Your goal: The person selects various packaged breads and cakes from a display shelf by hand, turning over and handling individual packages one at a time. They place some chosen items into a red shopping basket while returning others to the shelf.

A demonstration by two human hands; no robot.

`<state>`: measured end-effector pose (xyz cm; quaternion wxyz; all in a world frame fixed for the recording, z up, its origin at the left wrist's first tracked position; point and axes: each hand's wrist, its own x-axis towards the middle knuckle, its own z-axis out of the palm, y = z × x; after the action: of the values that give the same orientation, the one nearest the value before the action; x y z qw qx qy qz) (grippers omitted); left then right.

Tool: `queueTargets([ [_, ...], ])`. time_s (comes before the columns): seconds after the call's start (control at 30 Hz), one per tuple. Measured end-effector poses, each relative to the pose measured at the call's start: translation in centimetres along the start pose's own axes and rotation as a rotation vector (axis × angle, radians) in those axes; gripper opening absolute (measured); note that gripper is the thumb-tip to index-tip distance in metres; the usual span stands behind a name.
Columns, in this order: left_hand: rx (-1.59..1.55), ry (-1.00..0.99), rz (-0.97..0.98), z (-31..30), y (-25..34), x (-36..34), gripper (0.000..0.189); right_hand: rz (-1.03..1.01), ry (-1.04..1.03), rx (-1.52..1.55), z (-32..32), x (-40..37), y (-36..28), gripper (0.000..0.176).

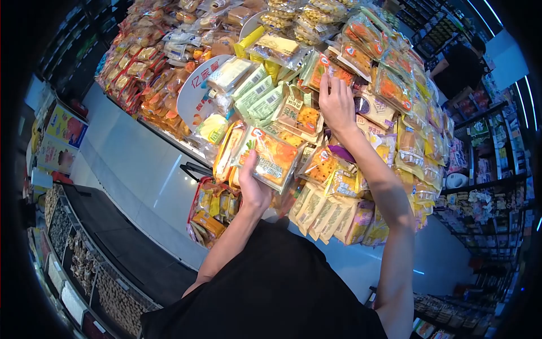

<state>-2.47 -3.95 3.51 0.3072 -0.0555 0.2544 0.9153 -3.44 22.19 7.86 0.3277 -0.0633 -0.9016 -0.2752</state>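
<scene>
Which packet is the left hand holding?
The orange-faced packet in front of the green packs, with the left hand at its left edge; look-alike orange packets lie farther back.

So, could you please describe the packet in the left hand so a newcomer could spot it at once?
Find the big heap of packaged food, then the left hand at its near edge. The packet there is flat and squarish, with an orange front and a red logo. Unlike the orange packets farther up the heap, it has that hand's thumb over its front.

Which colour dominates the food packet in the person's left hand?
Orange; the food packet shows best in the head view.
</scene>
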Motion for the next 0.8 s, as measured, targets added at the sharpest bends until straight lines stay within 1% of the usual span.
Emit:
queueTargets([
  [0.03, 0.017, -0.006, 0.001, 0.2, -0.1, 0.0, 0.046, 0.001, 0.001, -0.003, -0.6, 0.0, -0.2, 0.039],
  [0.1, 0.024, -0.014, 0.012, -0.3, -0.7, 0.5, 0.046, -0.002, 0.009, 0.115, -2.3, 0.2, -0.7, 0.037],
  [0.13, 0.033, -0.018, 0.02, -0.5, -1.0, 0.7, 0.046, 0.001, 0.046, 0.184, -3.5, 0.4, -1.3, 0.037],
  [0.17, 0.03, -0.02, 0.019, -0.5, -1.2, 0.9, 0.046, 0.0, 0.046, 0.181, -5.1, 0.4, -2.0, 0.037],
  [0.23, 0.096, -0.035, 0.011, -0.3, -1.5, 1.2, 0.044, -0.029, -0.039, 0.452, -9.2, 0.1, -4.1, 0.038],
  [0.3, 0.061, -0.051, 0.009, 1.3, -1.3, 0.8, 0.043, -0.034, -0.11, 0.606, -12.3, -0.7, -6.5, 0.041],
  [0.33, 0.03, -0.065, 0.008, 1.8, -1.3, 0.5, 0.042, -0.029, -0.113, 0.602, -13.0, -1.4, -7.6, 0.041],
  [0.4, 0.009, -0.09, 0.013, 0.4, -2.2, 0.7, 0.043, -0.026, -0.332, 0.845, -14.0, -2.5, -9.0, 0.051],
  [0.43, -0.015, -0.112, 0.027, -0.4, -2.6, 0.9, 0.044, -0.019, -0.33, 0.841, -14.5, -2.4, -8.8, 0.051],
  [0.47, -0.035, -0.08, 0.01, -1.2, -2.9, 1.0, 0.046, -0.025, -0.307, 0.849, -15.3, -2.0, -8.4, 0.055],
  [0.5, -0.035, -0.085, 0.008, -0.4, -2.7, 0.8, 0.046, -0.033, -0.283, 0.857, -15.7, -1.8, -8.0, 0.059],
  [0.53, -0.058, -0.07, 0.038, 0.4, -2.4, 0.3, 0.047, -0.034, -0.299, 0.852, -15.2, -2.0, -7.5, 0.072],
  [0.57, -0.081, -0.052, 0.068, 1.1, -2.3, 0.0, 0.048, -0.032, -0.299, 0.85, -15.0, -2.1, -7.3, 0.072],
  [0.6, -0.058, -0.025, 0.093, 1.2, -2.4, -0.2, 0.054, -0.005, -0.309, 0.847, -14.8, -2.3, -7.2, 0.078],
  [0.67, -0.088, -0.056, 0.085, 1.6, -1.9, -0.5, 0.057, 0.014, -0.362, 0.838, -14.1, -2.9, -7.1, 0.09],
  [0.7, -0.12, -0.086, 0.08, 1.8, -1.8, -0.5, 0.06, 0.018, -0.358, 0.831, -13.9, -3.2, -7.1, 0.09],
  [0.73, -0.113, -0.138, 0.108, 1.9, -1.8, -0.5, 0.063, 0.048, -0.401, 0.851, -13.8, -3.4, -7.2, 0.089],
  [0.77, -0.113, -0.146, 0.105, 1.9, -1.9, -0.4, 0.063, 0.078, -0.442, 0.87, -13.8, -3.5, -7.0, 0.088],
  [0.8, -0.103, -0.185, 0.071, 1.6, -2.0, -0.3, 0.063, 0.082, -0.437, 0.863, -13.9, -3.4, -6.7, 0.088],
])
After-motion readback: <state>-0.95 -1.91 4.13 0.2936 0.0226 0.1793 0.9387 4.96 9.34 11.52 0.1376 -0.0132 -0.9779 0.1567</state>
